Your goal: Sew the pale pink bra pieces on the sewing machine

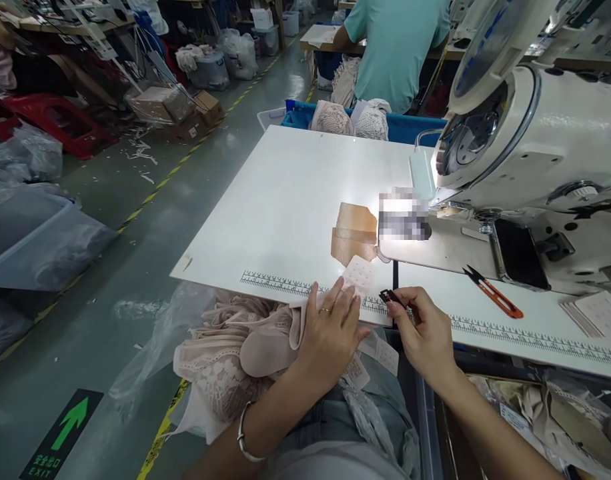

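My left hand (334,327) lies with fingers stretched out at the table's front edge, over a pale dotted piece (358,275) on the white tabletop. Beneath and beside it, beige lace bras (230,373) hang in a heap over the edge. My right hand (425,333) is closed in a pinch on a small black piece (387,295) above the printed ruler (280,285); its exact kind is unclear. Orange-handled thread snips (495,293) lie right of that hand. Brown tape (354,233) is stuck to the tabletop beyond the left hand.
A white sewing machine (535,153) stands at the right, its needle area blurred. A black phone-like slab (520,253) rests against it. Pale cards (598,313) lie at the right edge. Behind the table are a blue bin (298,115) with lace cups and a seated person (403,53).
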`<state>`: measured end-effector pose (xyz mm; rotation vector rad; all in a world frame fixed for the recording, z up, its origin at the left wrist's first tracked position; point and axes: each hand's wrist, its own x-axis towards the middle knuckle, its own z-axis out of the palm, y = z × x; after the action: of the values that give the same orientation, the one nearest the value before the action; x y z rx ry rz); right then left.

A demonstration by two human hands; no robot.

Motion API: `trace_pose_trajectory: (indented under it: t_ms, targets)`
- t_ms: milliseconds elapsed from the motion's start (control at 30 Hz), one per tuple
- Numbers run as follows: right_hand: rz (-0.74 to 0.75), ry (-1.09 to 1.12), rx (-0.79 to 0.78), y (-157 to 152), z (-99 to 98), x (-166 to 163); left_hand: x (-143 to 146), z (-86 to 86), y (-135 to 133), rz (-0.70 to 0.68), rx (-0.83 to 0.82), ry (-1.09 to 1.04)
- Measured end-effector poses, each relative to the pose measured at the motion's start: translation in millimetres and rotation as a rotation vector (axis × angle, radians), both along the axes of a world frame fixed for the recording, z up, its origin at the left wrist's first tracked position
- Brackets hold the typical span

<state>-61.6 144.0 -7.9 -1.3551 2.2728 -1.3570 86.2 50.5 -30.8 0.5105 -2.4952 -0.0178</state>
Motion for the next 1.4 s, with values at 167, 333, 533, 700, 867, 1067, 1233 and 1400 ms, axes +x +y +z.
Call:
trace_pose_trajectory:
  t_ms: [167, 333, 533, 700, 867, 1067, 1233, 1400]
  targets:
    - [-0.070, -0.064, 0.078, -9.8, 0.3, 8.0, 6.4, -6.1, 20.7, 0.108, -0.101, -0.205]
    - [-0.081, -0.062, 0.151, -19.4, -2.3, 14.2, -2.3, -6.5, 37.3, 0.229, -0.173, -0.251]
    - [-0.148, 0.001, 0.183, -25.9, -6.2, 17.8, -3.1, -2.3, 38.3, 0.225, -0.171, -0.282]
    - [-0.160, 0.073, 0.172, -27.7, -9.0, 19.0, -4.7, -3.5, 38.4, 0.232, -0.134, -0.262]
    - [-0.151, 0.111, 0.179, -28.3, -8.5, 19.6, -7.4, -1.6, 37.1, 0.238, -0.103, -0.213]
    - [-0.115, 0.130, 0.185, -23.9, -5.9, 17.1, -8.4, 0.9, 35.2, 0.234, -0.082, -0.203]
    - [-0.144, 0.064, 0.210, -24.1, -5.2, 17.2, -6.7, -2.2, 35.8, 0.230, -0.087, -0.214]
    - [-0.140, 0.137, 0.174, -27.8, -6.6, 18.7, -5.2, -6.5, 37.9, 0.236, -0.073, -0.210]
